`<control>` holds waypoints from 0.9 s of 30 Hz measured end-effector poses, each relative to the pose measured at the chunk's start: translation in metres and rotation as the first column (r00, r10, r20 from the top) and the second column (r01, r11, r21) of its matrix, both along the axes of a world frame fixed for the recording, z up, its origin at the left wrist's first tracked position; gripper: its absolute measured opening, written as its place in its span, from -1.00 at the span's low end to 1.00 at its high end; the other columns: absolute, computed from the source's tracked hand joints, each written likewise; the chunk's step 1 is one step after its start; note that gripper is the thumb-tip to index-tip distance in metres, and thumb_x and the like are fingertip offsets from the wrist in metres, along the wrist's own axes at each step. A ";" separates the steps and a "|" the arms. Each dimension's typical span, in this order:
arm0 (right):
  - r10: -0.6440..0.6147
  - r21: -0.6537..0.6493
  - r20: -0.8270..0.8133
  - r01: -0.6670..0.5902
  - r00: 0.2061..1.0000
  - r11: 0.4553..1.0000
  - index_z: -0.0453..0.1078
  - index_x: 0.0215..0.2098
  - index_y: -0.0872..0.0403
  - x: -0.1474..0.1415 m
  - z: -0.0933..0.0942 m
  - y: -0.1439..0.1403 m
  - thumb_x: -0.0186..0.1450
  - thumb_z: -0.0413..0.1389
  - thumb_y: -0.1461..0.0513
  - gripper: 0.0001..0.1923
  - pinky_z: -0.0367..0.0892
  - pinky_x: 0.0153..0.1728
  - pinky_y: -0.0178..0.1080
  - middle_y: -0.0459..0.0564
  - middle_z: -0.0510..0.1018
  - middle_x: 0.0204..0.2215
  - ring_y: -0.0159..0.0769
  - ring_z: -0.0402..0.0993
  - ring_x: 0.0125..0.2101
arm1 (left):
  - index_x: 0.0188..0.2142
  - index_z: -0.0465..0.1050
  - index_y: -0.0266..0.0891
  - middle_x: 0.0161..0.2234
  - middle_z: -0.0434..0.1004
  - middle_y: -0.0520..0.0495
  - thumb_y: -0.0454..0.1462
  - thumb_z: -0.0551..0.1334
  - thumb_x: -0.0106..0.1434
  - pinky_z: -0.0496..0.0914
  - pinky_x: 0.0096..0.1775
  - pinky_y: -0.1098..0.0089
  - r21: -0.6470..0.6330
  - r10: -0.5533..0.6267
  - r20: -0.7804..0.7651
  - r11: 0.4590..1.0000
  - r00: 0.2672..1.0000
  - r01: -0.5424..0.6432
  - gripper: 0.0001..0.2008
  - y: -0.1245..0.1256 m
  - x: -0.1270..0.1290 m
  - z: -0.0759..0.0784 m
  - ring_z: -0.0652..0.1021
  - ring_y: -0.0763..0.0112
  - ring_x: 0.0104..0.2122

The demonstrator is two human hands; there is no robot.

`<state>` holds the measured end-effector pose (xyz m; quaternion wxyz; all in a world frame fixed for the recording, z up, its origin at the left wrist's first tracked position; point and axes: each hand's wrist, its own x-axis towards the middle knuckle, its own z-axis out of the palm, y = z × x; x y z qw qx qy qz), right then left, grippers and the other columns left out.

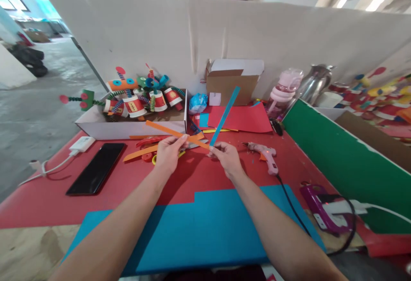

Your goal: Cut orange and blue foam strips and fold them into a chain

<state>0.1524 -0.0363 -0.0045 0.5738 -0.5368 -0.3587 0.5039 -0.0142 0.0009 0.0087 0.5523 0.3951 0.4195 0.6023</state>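
My left hand (170, 152) pinches an orange paper strip (163, 129), which slants from upper left down to my right hand. At the strip's lower right end, my right hand (225, 156) is closed on the foot of a blue paper strip (225, 116) that leans up and to the right. The two strips meet at my right fingertips, at an angle. Whether they are stuck together there I cannot tell. Behind and left of my left hand lie another orange strip (138, 154) and scissors with red handles (152, 141), partly covered.
A pink glue gun (263, 154) lies right of my hands, its cord running to a purple power strip (324, 212). Left is a black phone (96, 169). Behind stand a white box (135, 130) of paper-cup figures and red paper sheets (247, 120); a green-sided box (346, 165) is right.
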 end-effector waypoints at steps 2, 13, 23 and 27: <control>-0.009 -0.002 -0.006 0.009 1.000 1.000 0.39 -0.53 0.09 0.001 0.001 0.000 -0.13 0.34 0.08 -0.68 0.34 -0.53 -0.32 -0.10 0.51 -0.69 -0.34 0.48 -0.60 | -0.58 0.47 -0.29 -0.64 0.45 0.04 -0.20 0.41 -0.11 0.35 -0.44 0.47 0.045 0.054 0.046 0.997 0.997 -0.056 -0.79 0.006 -0.009 0.009 0.42 0.55 -0.59; -0.069 -0.021 -0.105 0.067 0.992 0.998 0.39 -0.52 0.08 0.002 0.004 -0.001 -0.12 0.32 0.11 -0.70 0.26 -0.55 -0.37 -0.13 0.51 -0.67 -0.39 0.47 -0.61 | -0.48 0.40 -0.23 -0.61 0.39 0.11 -0.22 0.33 0.01 0.32 -0.48 0.51 0.153 0.260 0.222 0.942 0.940 -0.297 -0.85 0.031 -0.050 0.027 0.41 0.58 -0.59; -0.028 0.036 -0.228 0.037 0.973 0.999 0.40 -0.57 0.06 -0.014 0.008 -0.008 -0.13 0.32 0.13 -0.75 0.31 -0.48 -0.34 -0.18 0.49 -0.63 -0.44 0.38 -0.59 | -0.43 0.37 -0.26 -0.58 0.41 0.08 -0.13 0.29 0.07 0.30 -0.49 0.47 0.022 -0.289 -0.241 0.953 0.926 0.303 -0.76 -0.031 0.030 0.005 0.38 0.54 -0.60; 0.051 0.037 -0.300 -0.042 0.953 0.998 0.36 -0.60 0.06 -0.021 0.006 -0.013 -0.13 0.33 0.14 -0.74 0.36 -0.44 -0.30 -0.18 0.45 -0.66 -0.42 0.37 -0.60 | -0.51 0.33 -0.25 -0.61 0.36 0.08 -0.10 0.27 0.11 0.27 -0.51 0.47 0.024 -0.324 -0.281 0.939 0.903 0.344 -0.73 -0.033 0.030 0.001 0.36 0.53 -0.60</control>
